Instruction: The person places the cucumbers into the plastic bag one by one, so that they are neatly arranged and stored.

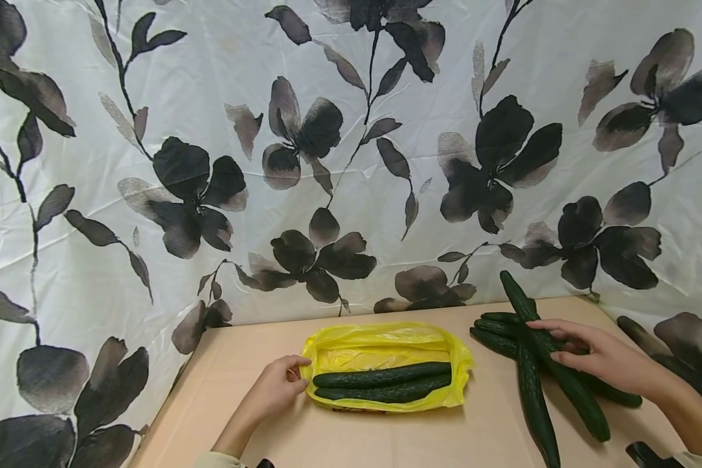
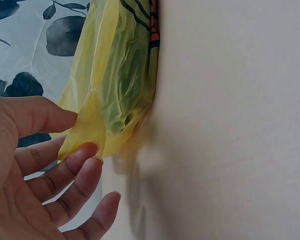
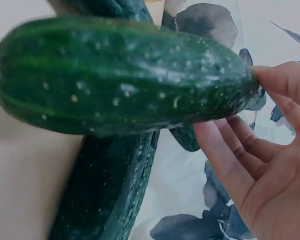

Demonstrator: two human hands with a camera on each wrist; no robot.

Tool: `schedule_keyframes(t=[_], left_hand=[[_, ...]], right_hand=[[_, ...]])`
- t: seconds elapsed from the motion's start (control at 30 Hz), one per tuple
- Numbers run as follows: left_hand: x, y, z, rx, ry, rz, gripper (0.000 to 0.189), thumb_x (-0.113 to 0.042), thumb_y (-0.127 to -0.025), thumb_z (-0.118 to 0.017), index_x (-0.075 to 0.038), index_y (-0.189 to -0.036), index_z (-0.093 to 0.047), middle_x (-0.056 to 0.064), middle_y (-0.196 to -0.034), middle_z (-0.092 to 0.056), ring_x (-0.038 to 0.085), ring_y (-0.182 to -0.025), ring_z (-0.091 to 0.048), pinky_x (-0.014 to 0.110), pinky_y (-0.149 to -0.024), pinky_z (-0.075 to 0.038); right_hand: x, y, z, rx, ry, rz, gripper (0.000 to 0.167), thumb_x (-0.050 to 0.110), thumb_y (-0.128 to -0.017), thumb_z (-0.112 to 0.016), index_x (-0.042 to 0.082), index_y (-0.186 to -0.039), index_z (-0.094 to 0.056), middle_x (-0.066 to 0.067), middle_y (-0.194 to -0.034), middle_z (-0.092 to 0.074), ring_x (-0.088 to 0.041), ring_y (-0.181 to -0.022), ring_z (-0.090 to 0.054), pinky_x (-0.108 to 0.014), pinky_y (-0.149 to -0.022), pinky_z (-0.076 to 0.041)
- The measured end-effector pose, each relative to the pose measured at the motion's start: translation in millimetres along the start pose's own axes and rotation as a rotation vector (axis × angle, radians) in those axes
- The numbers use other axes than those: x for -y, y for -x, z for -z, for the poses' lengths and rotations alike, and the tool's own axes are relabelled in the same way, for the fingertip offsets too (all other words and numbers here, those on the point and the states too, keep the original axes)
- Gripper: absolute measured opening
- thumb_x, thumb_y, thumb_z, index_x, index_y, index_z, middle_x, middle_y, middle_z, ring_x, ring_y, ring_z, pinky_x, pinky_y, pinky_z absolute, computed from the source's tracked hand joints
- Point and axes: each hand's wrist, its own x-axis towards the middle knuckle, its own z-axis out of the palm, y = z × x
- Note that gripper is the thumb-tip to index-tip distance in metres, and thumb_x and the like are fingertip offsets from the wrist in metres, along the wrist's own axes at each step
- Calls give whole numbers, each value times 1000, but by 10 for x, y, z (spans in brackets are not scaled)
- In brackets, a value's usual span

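In the head view my left hand (image 1: pixel 269 393) pinches the left end of a yellow plastic bag (image 1: pixel 357 359). Two long dark green cucumbers (image 1: pixel 380 377) lie side by side in the bag's open mouth. The left wrist view shows my thumb and fingers (image 2: pixel 85 155) gripping a fold of the thin bag (image 2: pixel 92 55), with green showing through it. To the right, my right hand (image 1: pixel 608 357) holds a long cucumber (image 1: pixel 573 393) lying diagonally across the pile. Its bumpy skin (image 3: pixel 120 75) fills much of the right wrist view, thumb and fingers on opposite sides of it.
Several more cucumbers (image 1: pixel 535 406) lie crossed beneath and beside the held one. Everything rests on a light tan tabletop (image 1: pixel 251 344). A white cloth (image 1: pixel 386 214) with dark flowers hangs behind the table. Small black items (image 1: pixel 643 453) show near both wrists.
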Motion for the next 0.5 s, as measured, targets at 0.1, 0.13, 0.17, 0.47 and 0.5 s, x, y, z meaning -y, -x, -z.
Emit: schedule_keyframes(t=[0.1,0.13,0.17,0.47,0.5], left_hand=[[0,-3,4,-1,6,3,37,-3,-83,-76,0,-120,-69,2,-86,-58,15,-78,-55,24,-64,-45],[-2,-3,6,0,7,4,37,-4,-83,-76,0,-120,-69,1,-86,-58,15,-78,-55,24,-64,-45],[0,-4,6,1,8,5,37,-4,-83,-76,0,-120,-69,2,-86,-58,15,-78,-55,24,-64,-45],[5,-7,5,11,2,7,37,-4,-84,-76,1,-120,-69,2,-86,-58,16,-78,-55,24,-64,-45],[6,-9,3,13,2,12,37,-4,-84,-75,1,-121,-69,2,-86,-58,16,-79,-55,25,-63,-45]], right_hand=[[52,-46,-7,4,8,0,58,28,-94,-72,27,-148,-52,-15,-149,-50,2,-116,-57,-23,-81,-54],[71,-60,-11,4,8,2,58,28,-94,-73,27,-148,-52,-15,-148,-51,3,-116,-57,-23,-82,-54],[90,-73,-18,3,5,7,57,28,-94,-73,27,-147,-53,-15,-147,-52,5,-115,-56,-23,-82,-54],[279,-224,-48,-2,-14,82,54,25,-94,-73,26,-145,-55,-12,-140,-58,1,-105,-61,-25,-78,-55],[299,-241,-47,0,-15,85,54,25,-94,-73,26,-145,-55,-12,-139,-58,0,-104,-62,-25,-78,-55]])
